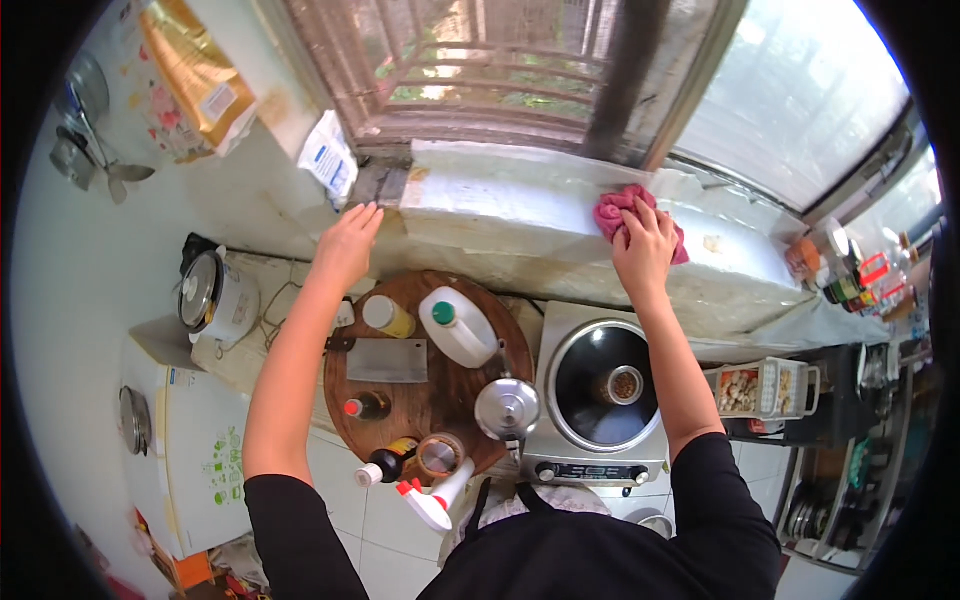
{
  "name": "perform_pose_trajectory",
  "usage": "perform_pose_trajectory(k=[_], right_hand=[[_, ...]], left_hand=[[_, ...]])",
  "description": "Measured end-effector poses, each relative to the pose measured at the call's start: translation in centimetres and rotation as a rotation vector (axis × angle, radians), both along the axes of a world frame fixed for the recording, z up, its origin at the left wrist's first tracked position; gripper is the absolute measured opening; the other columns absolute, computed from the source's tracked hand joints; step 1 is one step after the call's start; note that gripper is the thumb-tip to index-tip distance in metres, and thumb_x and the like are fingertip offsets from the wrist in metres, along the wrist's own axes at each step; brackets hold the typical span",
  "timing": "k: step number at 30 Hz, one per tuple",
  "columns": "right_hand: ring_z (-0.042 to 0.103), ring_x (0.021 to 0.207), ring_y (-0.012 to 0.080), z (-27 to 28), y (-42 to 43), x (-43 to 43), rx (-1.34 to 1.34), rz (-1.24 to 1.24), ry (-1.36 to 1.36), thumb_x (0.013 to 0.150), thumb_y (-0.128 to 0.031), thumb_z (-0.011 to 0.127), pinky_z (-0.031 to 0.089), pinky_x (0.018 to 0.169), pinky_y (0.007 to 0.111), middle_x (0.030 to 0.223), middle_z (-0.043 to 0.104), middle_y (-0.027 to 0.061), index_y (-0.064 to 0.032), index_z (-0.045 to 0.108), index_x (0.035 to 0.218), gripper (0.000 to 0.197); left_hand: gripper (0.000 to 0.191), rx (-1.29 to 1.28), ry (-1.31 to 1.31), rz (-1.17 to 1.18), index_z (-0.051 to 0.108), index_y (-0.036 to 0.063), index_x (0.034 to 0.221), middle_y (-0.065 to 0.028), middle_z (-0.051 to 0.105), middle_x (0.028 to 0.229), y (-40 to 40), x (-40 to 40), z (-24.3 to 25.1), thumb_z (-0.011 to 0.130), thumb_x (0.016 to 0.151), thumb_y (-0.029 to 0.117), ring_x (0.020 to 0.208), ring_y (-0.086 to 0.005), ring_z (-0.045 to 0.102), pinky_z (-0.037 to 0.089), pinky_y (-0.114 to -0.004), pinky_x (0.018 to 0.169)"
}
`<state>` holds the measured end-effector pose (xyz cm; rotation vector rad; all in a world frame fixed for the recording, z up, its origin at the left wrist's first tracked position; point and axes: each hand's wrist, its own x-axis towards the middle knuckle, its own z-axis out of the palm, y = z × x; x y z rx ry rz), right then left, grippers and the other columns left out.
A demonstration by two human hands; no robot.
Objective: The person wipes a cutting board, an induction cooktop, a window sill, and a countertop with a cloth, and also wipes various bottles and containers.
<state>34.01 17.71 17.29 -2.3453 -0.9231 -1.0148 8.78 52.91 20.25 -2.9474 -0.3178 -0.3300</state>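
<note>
A crumpled pink cloth [621, 208] lies on the pale covered window sill [510, 187], right of its middle. My right hand [649, 251] grips it from above, fingers bent over the folds. At the sill's left end is my left hand [349, 247], holding nothing, its fingers extended. The fingertips are by the sill's uncovered dark corner [382, 184]; whether they touch it I cannot tell. Just beyond them a white plastic packet [330, 161] with blue print leans against the wall.
Below the sill, a round wooden board [450, 397] carries a cleaver [386, 360], a white jug [459, 326], bottles and a metal kettle [508, 409]. Beside it stands an induction cooker [592, 461] with a wok [574, 382]. Jars and bottles [862, 281] crowd the right end. A rice cooker [217, 296] sits left.
</note>
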Motion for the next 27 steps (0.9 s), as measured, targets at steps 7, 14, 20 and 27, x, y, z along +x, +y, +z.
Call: perform_pose_trajectory(k=[7,14,20,27], right_hand=[[0.054,0.111,0.0345,-0.6,21.3,-7.1,-0.012,0.522,0.154,0.071,-0.013,0.066,0.043,0.095,0.045,0.120,0.062,0.0056,-0.0096,0.071,0.096,0.026],[0.054,0.111,0.0295,-1.0,32.3,-7.5,-0.080,0.799,0.097,0.075,-0.019,0.064,0.045,0.095,0.043,0.120,0.062,0.0034,-0.0162,0.072,0.103,0.029],[0.055,0.106,0.0288,-0.5,20.4,-6.3,-0.005,0.747,0.104,0.066,-0.014,0.073,0.046,0.091,0.043,0.116,0.062,0.0037,-0.0146,0.069,0.102,0.036],[0.049,0.123,0.0313,-4.0,8.2,-3.5,0.020,0.472,-0.271,0.068,-0.017,0.072,0.040,0.099,0.047,0.130,0.056,0.0060,-0.0157,0.069,0.110,0.041]], left_hand=[[0.052,-0.041,-0.043,-0.064,0.055,0.0054,0.132,-0.0084,0.053,0.139,0.5,-1.4,-2.2,0.064,0.081,0.005,0.130,-0.0227,0.048,0.047,-0.035,0.100],[0.044,-0.215,-0.004,-0.086,0.062,0.0059,0.121,-0.0112,0.058,0.132,0.2,0.3,-1.1,0.062,0.078,0.000,0.124,-0.0273,0.051,0.045,-0.036,0.100],[0.040,-0.031,-0.207,-0.045,0.062,0.0078,0.122,-0.0091,0.056,0.133,2.6,-3.7,-0.8,0.064,0.082,0.005,0.119,-0.0258,0.053,0.045,-0.039,0.100],[0.042,-0.183,-0.290,0.033,0.062,0.0122,0.123,-0.0071,0.055,0.133,2.2,-3.8,0.0,0.065,0.082,0.006,0.116,-0.0272,0.054,0.049,-0.039,0.094]])
